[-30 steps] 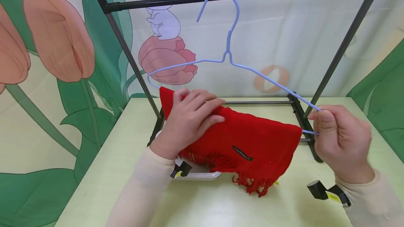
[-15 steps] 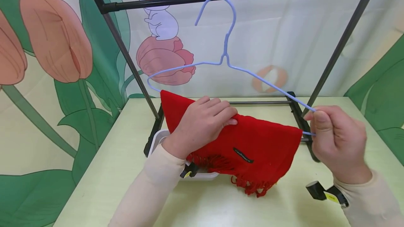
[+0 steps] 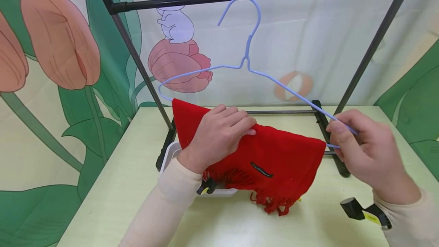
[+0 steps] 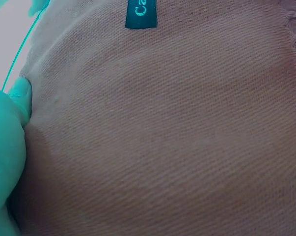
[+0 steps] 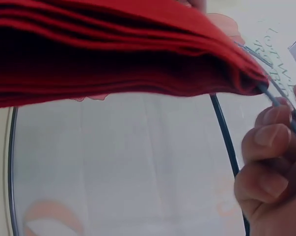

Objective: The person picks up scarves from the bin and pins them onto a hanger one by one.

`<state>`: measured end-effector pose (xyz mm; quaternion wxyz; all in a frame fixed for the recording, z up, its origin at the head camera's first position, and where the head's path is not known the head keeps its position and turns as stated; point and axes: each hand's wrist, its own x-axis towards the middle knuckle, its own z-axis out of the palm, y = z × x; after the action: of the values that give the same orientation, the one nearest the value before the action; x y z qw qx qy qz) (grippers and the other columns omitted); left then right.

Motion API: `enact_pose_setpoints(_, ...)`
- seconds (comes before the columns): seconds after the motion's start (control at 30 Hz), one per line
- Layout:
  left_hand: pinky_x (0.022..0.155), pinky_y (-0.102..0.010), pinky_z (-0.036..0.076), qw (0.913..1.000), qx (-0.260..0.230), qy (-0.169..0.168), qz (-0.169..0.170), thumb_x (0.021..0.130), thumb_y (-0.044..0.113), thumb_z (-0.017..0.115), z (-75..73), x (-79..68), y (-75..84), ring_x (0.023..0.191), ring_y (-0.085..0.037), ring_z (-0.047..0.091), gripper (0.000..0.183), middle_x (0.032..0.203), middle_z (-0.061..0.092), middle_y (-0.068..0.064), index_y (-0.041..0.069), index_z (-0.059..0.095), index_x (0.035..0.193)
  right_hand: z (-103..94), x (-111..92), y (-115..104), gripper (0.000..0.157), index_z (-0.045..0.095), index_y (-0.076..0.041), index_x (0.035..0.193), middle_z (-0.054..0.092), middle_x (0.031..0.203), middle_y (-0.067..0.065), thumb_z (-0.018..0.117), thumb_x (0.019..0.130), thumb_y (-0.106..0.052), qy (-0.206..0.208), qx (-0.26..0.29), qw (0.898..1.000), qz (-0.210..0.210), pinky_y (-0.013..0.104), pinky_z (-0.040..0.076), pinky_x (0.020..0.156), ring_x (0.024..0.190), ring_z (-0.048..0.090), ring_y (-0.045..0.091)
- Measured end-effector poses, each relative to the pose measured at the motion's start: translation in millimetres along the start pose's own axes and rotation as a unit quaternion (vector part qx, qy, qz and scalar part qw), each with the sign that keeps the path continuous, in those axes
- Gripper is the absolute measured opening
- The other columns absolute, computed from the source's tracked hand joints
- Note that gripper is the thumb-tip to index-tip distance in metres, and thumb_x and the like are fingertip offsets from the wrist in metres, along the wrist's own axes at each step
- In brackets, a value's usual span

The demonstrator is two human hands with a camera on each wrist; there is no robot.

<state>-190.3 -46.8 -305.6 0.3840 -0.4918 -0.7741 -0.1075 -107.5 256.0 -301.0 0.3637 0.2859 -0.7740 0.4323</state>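
Note:
A red fringed scarf point(image 3: 274, 151) with a small black label hangs folded over the bottom bar of a light-blue hanger point(image 3: 247, 50). My left hand point(image 3: 219, 136) grips the scarf's top edge near its middle, thumb in front and fingers over the far side. At the hanger's right end, my right hand point(image 3: 367, 144) holds the wire, thumb and index finger pinching the sloping arm. The right wrist view shows the scarf's layers point(image 5: 138, 39) from the side, and curled fingers point(image 5: 270, 137) by the wire. In the left wrist view the scarf point(image 4: 162, 123) fills most of the picture.
A black rack point(image 3: 192, 1) stands on the pale table point(image 3: 113, 201), its top rail behind the hanger's hook. Partly hidden by the scarf and left arm is a white plastic bin point(image 3: 169, 153). A printed curtain point(image 3: 274, 48) hangs at the back.
My left hand has slid right along the scarf's top edge, then stayed there. My right hand has shifted its hold on the hanger's end, its wrist moving slightly right. The hanger has dipped slightly.

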Motion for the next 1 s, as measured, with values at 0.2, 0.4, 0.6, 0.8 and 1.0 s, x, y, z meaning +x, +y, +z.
enact_pose_setpoints(0.2,0.076,-0.026,0.053,1.0,0.003,0.002,0.006,0.104,0.023,0.074,1.5,-0.2,0.5,0.087,-0.014,0.073,0.009,0.095,0.079,0.004,0.015,0.075,0.107,0.6,0.6,-1.7,0.021,0.063,0.001,0.083,0.05,0.064,-0.009,0.061,0.101,0.011,-0.008,-0.011,0.999,0.029,0.018,0.031,0.045,0.052,0.042,-0.001)
enact_pose_setpoints(0.4,0.076,-0.026,0.051,0.9999,0.006,-0.002,0.01,0.105,0.024,0.073,3.5,-0.6,0.9,0.086,-0.013,0.071,0.009,0.092,0.077,0.004,0.015,0.074,0.106,4.2,-2.6,-1.5,0.02,0.069,0.0,0.086,0.049,0.066,-0.011,0.06,0.103,0.008,-0.001,-0.043,0.999,0.034,0.019,0.031,0.05,0.056,0.04,-0.002)
enact_pose_setpoints(0.6,0.081,-0.026,0.053,0.9998,0.005,-0.014,0.009,0.105,0.028,0.072,3.0,0.0,2.7,0.092,-0.013,0.071,0.015,0.098,0.077,0.003,0.015,0.073,0.112,5.1,-4.8,1.4,0.028,0.071,0.006,0.089,0.049,0.065,-0.005,0.062,0.11,-0.011,0.036,-0.062,0.997,0.005,0.015,0.034,0.056,0.062,0.042,-0.004)
enact_pose_setpoints(0.8,0.082,-0.027,0.052,0.9996,0.011,-0.024,0.01,0.107,0.03,0.07,0.7,6.0,7.2,0.092,-0.014,0.07,0.017,0.1,0.076,0.004,0.015,0.073,0.114,5.9,-4.9,3.1,0.041,0.07,0.01,0.089,0.05,0.062,0.0,0.063,0.111,-0.024,0.067,-0.055,0.996,-0.02,0.009,0.036,0.058,0.062,0.043,-0.005)
enact_pose_setpoints(1.0,0.082,-0.028,0.05,0.9989,0.022,-0.04,-0.007,0.107,0.031,0.069,0.1,4.9,6.3,0.094,-0.014,0.07,0.018,0.1,0.076,0.004,0.015,0.073,0.116,8.7,-0.9,3.7,0.046,0.068,0.012,0.086,0.048,0.059,0.003,0.064,0.11,-0.026,0.081,-0.038,0.995,-0.045,0.008,0.034,0.056,0.058,0.042,-0.005)
